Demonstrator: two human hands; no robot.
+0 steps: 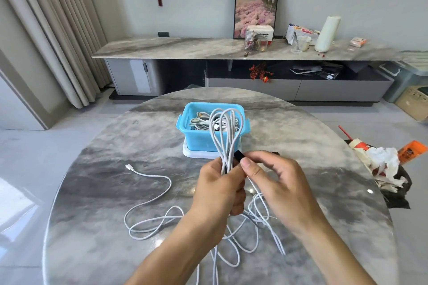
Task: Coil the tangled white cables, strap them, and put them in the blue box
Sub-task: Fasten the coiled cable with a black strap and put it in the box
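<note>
Left hand (218, 183) grips one looped white cable bundle (225, 136) above mid-bench; right hand (275, 178) pinches one small black strap (239, 154) against it. One blue plastic box (196, 139), holding coiled cables, sits near the round grey marble bench's (104, 192) far edge. Loose white cable (150, 215) sprawls toward the near edge.

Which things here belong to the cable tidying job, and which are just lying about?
Job: coiled cable gripped by left hand; black strap pinched by right hand; loose cable on table; blue box.

Lying about: crumpled rubbish; framed picture; white roll.
</note>
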